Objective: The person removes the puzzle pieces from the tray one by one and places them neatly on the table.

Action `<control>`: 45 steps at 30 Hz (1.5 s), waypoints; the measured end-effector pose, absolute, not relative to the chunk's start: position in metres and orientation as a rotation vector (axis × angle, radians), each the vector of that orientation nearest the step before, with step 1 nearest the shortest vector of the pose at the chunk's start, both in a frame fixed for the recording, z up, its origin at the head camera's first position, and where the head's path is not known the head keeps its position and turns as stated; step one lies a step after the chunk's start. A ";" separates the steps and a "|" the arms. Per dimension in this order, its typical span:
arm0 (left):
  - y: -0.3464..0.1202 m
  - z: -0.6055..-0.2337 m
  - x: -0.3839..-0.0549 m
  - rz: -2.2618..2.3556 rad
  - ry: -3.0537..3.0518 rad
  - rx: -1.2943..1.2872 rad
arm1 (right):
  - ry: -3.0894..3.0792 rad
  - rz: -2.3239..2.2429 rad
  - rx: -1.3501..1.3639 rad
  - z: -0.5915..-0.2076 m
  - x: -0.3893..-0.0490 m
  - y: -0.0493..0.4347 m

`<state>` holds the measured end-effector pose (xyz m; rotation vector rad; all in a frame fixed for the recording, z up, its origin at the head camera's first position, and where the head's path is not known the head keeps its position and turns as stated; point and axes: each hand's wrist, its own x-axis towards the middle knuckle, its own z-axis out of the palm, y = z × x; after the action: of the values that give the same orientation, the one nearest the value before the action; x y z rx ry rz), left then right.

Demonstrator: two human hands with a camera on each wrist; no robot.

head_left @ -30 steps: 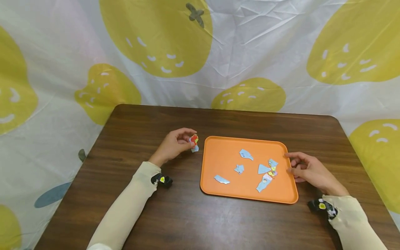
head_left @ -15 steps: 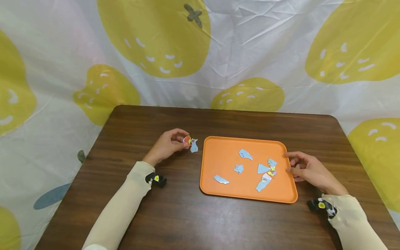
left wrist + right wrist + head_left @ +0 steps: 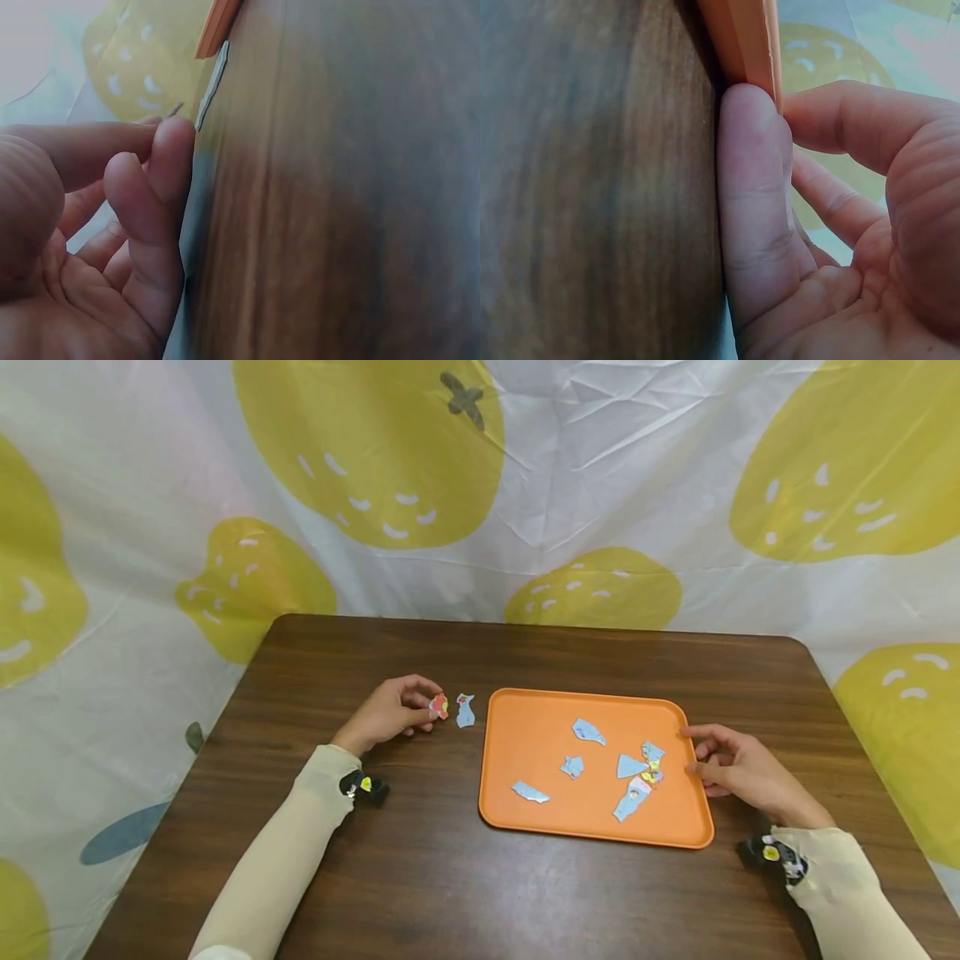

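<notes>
My left hand (image 3: 386,712) pinches a small red-and-yellow puzzle piece (image 3: 439,706) between thumb and fingers, low over the table left of the tray. Just to its right, a light blue puzzle piece (image 3: 465,712) with a red spot lies flat on the wood; the left wrist view shows this piece (image 3: 213,86) edge-on. At the right side of an orange tray (image 3: 525,703), my right hand (image 3: 750,774) holds the rim (image 3: 746,45) between thumb and fingers. On the tray, a cluster of pieces (image 3: 633,799) lies at the right, with yellow bits among the blue.
Three separate light blue pieces lie on the tray: an upper one (image 3: 588,732), a middle one (image 3: 572,767) and a lower-left one (image 3: 530,792). The tray stands on a dark brown wooden table (image 3: 465,893). A curtain (image 3: 555,485) with yellow fruit prints hangs behind.
My left hand has let go of the blue piece, leaving it on the table, and has drawn back left with the red-and-yellow piece. The right hand stays at the tray rim.
</notes>
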<state>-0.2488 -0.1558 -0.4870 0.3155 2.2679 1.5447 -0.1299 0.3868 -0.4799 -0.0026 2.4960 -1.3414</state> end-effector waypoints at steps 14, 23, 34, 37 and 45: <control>-0.163 -0.490 -0.250 1.434 2.302 0.283 | 2.480 -1.380 -0.016 -0.483 -0.127 0.386; -0.162 -0.491 -0.250 1.403 2.335 0.318 | 2.478 -1.388 -0.019 -0.486 -0.127 0.387; -0.166 -0.494 -0.249 1.459 2.335 0.333 | 2.479 -1.395 -0.031 -0.483 -0.128 0.386; -0.166 -0.494 -0.249 1.468 2.334 0.337 | 2.477 -1.395 -0.029 -0.482 -0.128 0.385; -0.164 -0.490 -0.248 1.494 2.375 0.345 | 2.491 -1.372 -0.025 -0.481 -0.130 0.388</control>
<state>-0.2479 -0.1640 -0.4902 0.3449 2.3754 1.4945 -0.1298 0.3876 -0.4806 -0.0252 2.4911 -1.3722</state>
